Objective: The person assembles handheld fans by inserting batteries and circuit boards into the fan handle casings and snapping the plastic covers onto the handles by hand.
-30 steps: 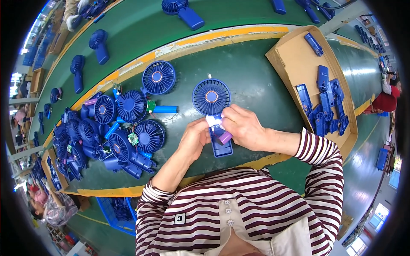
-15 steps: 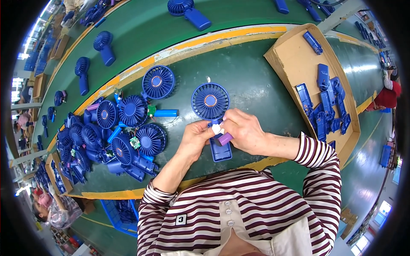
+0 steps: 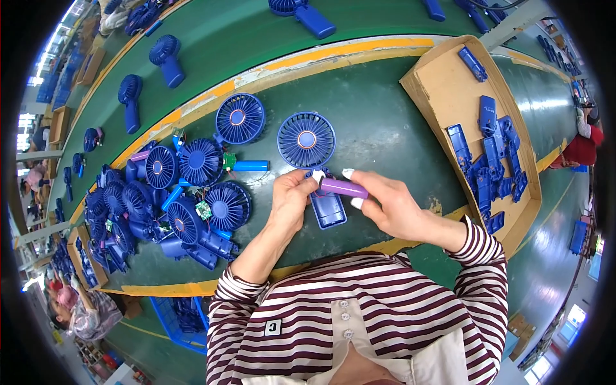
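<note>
A blue handheld fan (image 3: 306, 140) lies in front of me with its round grille pointing away. Its open, hollow handle shell (image 3: 329, 212) points toward me. My left hand (image 3: 290, 200) is closed on the fan at its neck, thumb and fingers pinching beside the small parts there. A purple cylindrical battery (image 3: 345, 188) lies slantwise above the handle, its dark end close to my left fingertips. My right hand (image 3: 398, 208) has the battery's other end between thumb and fingers, whose tips are covered in white. The wiring at the neck is mostly hidden.
A heap of blue fans (image 3: 138, 205) with batteries and green circuit boards lies left on the green table. A cardboard tray (image 3: 436, 83) at right holds blue handle shells (image 3: 487, 115). Beyond the yellow edge, fans lie on a green belt (image 3: 218, 38). A blue crate (image 3: 163, 321) stands below.
My right hand has moved away from the neck and now holds the battery by its outer end, showing its length. The fan has shifted slightly up and left. Fans on the belt have moved right.
</note>
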